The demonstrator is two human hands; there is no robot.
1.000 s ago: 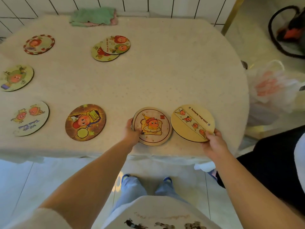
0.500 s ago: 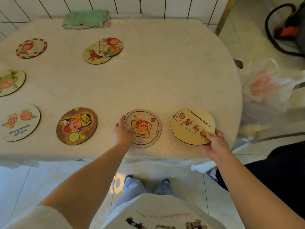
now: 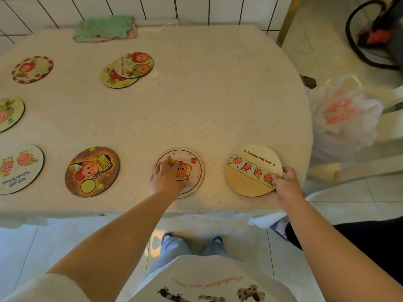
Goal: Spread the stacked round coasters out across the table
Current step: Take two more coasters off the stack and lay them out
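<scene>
Head camera, eight round coasters (image 3: 92, 171) on one table (image 3: 213, 101), two overlapping, left hand (image 3: 166, 178) pressed flat on one coaster (image 3: 192, 168), right hand (image 3: 284, 182) pinching another coaster (image 3: 250, 168)

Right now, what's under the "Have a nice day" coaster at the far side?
The "Have a nice day" coaster partly overlaps a second coaster. Only its near-left part shows; the rest of its print is covered.

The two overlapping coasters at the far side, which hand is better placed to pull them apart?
Probably the left hand. The overlapping coasters lie far left of centre, while the right hand pinches the yellow strip coaster at the table's right edge.
</scene>
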